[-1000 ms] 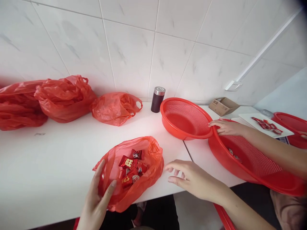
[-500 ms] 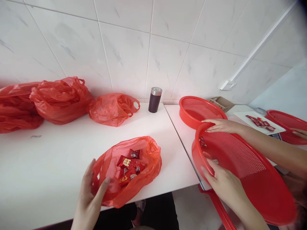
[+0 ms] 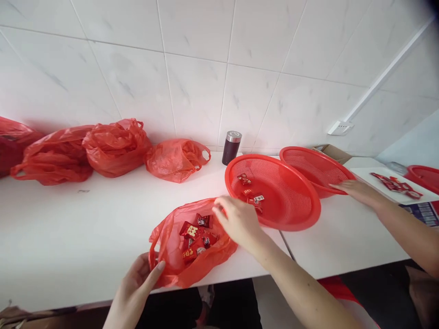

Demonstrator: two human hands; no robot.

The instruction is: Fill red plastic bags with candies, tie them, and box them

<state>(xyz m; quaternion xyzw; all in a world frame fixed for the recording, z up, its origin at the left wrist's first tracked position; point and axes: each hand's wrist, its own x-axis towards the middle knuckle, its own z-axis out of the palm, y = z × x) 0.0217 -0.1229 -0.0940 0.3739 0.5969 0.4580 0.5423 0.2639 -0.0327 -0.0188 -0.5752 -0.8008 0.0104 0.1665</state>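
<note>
One basket (image 3: 281,192) of three-plus sweets (image 3: 244,179) was moved beside one bag (image 3: 202,266) of four-plus, pinched by the left hand (image 3: 135,283). Pinching by the right hand (image 3: 239,221) couldn't be confirmed.

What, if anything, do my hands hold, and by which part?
Your left hand holds the open red bag by its left edge. Your right hand is at its right rim; whether it grips is unclear.

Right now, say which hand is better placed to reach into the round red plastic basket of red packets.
Likely the right hand: it's nearer the basket, while the left hand holds the open red plastic bag.
</note>
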